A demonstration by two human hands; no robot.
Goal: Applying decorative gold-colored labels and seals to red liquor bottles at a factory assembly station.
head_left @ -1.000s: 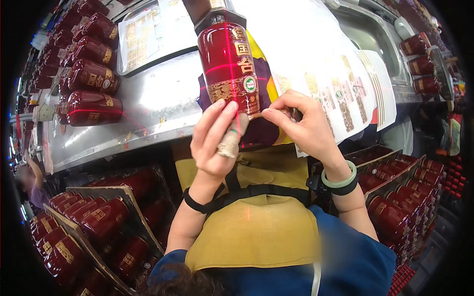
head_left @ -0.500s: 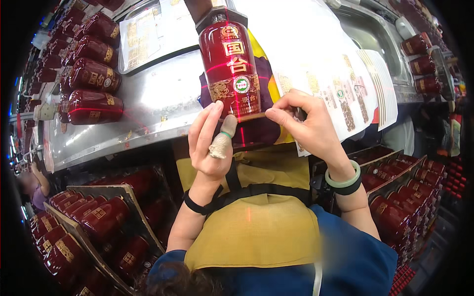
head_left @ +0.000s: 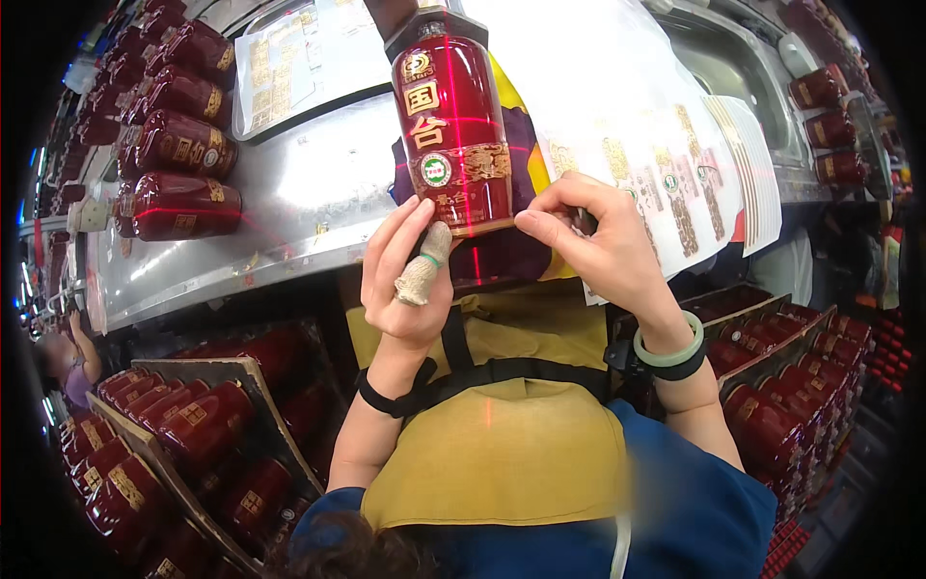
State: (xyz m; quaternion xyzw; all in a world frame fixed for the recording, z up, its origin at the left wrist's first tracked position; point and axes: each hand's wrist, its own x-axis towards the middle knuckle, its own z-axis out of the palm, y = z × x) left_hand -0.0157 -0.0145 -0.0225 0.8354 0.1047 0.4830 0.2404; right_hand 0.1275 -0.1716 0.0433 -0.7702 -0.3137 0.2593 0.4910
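Observation:
A dark red glass bottle (head_left: pixel 470 106) with gold characters and a round green-and-white sticker lies tilted in front of me, its neck end in a dark holder (head_left: pixel 436 21) and its base toward me. My left hand (head_left: pixel 410 265) has its fingers and thumb against the lower left of the base; a pale cloth cot (head_left: pixel 421 274) with a green band covers the thumb. At the lower right corner, my right hand (head_left: pixel 603 236) has its thumb and forefinger pinched together, the thumb close to the glass. A small dark thing shows inside its curled fingers, too hidden to name.
Label sheets (head_left: pixel 675 183) lie right of the bottle, and a clear-backed sheet (head_left: pixel 275 82) lies left on the metal bench (head_left: pixel 231 261). Red bottles (head_left: pixel 183 207) line the left side. Crates of bottles (head_left: pixel 207 362) (head_left: pixel 772 347) stand below on both sides. Purple and yellow cloth (head_left: pixel 526 261) lies under the bottle.
The bottle has turned about its length, so its gold characters and round sticker have shifted left. My left hand has moved slightly left; my right hand has hardly moved.

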